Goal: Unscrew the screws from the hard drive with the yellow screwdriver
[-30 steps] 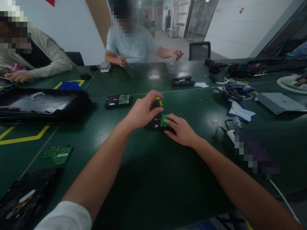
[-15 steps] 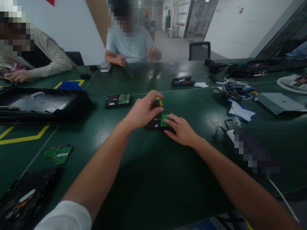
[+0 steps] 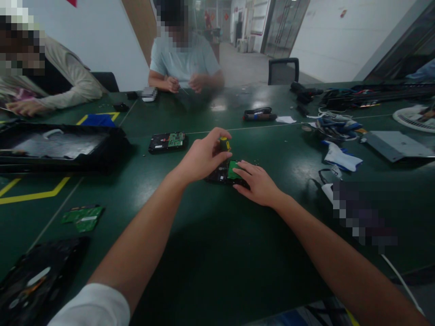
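In the middle of the head view a black hard drive with a green circuit board lies on the table. My left hand is closed around the handle of a yellow-and-black screwdriver, which stands roughly upright over the drive. Its tip is hidden behind my fingers and thumb. My right hand steadies the drive's right end, with fingers across the board and the thumb along the near edge. Several tiny screws lie just beyond the drive.
Another hard drive sits further back left. A loose green board, a large black drive and a black casing are at left. A glove and metal box lie right. Two people sit across the table.
My hands, the screwdriver and the hard drive look almost still; the screwdriver handle's yellow marking has shifted slightly. Across the table, a person's hand has come down toward their other hand.
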{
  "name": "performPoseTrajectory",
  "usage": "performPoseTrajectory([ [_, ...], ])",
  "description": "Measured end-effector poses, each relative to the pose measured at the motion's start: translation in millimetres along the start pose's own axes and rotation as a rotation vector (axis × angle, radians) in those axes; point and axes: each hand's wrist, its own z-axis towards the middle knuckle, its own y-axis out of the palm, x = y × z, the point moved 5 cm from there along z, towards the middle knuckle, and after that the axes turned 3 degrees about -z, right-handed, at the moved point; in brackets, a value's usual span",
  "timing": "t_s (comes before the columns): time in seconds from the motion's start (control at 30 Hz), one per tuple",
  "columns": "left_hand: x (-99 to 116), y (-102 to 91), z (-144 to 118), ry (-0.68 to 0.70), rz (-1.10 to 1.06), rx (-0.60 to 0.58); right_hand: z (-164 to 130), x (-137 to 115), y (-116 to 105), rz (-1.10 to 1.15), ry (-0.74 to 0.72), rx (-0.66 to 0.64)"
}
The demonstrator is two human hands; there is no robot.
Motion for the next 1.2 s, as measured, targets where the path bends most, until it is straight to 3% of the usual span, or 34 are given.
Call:
performPoseTrajectory([
  [1.2, 5.0, -0.7, -0.4, 0.044, 0.094, -0.058, -0.1, -1.2, -1.2, 0.019, -0.001, 0.001],
])
